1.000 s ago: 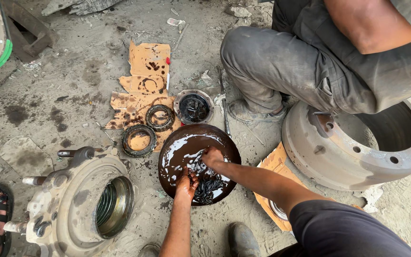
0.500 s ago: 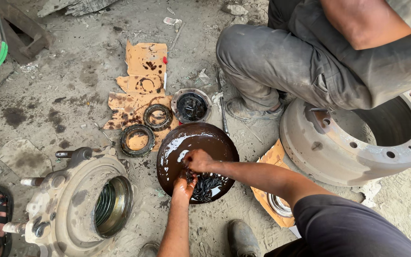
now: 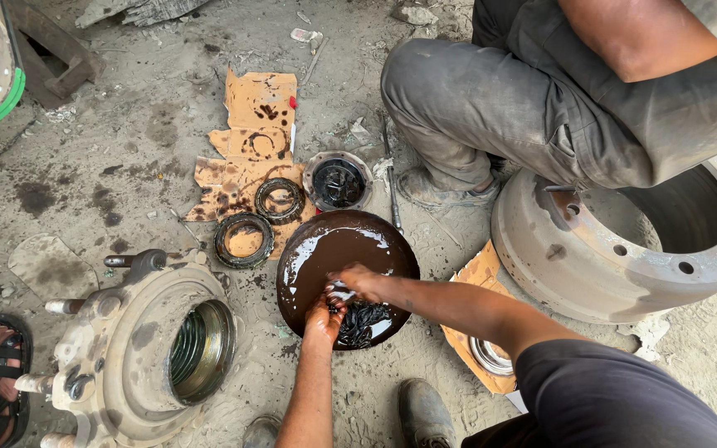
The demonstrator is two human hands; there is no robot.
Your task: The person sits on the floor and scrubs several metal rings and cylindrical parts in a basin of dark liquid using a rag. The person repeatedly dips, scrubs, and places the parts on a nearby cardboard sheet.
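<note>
Washing a dark, ribbed part (image 3: 363, 319) in a round basin (image 3: 325, 241) of brown oily liquid is the step in hand, as far as the picture lets one judge. The basin sits on the dirt floor (image 3: 126, 141) at lower centre of the frame. Both hands meet over its lower half: the left hand (image 3: 323, 319) comes up from the bottom edge, the right hand (image 3: 358, 282) reaches in from the lower right, and the black part lies in the liquid just beneath and beside them. The left fingers look curled down into the fluid against the part; the right fingers are bent over something small and pale, but whether either hand truly pinches it I cannot tell, since grime and liquid hide the tips.

Above the basin, two bearing rings (image 3: 263, 217) rest on stained cardboard (image 3: 259, 104), with a round cap (image 3: 338, 182) just to their right. A wheel hub (image 3: 126, 348) fills the lower left, and a brake drum (image 3: 616, 249) lies at the right, where another person (image 3: 558, 91) crouches.

Judging from this, the next move calls for a firm grip on a slippery part, turning it so every groove gets rinsed, without slopping liquid over the rim.
</note>
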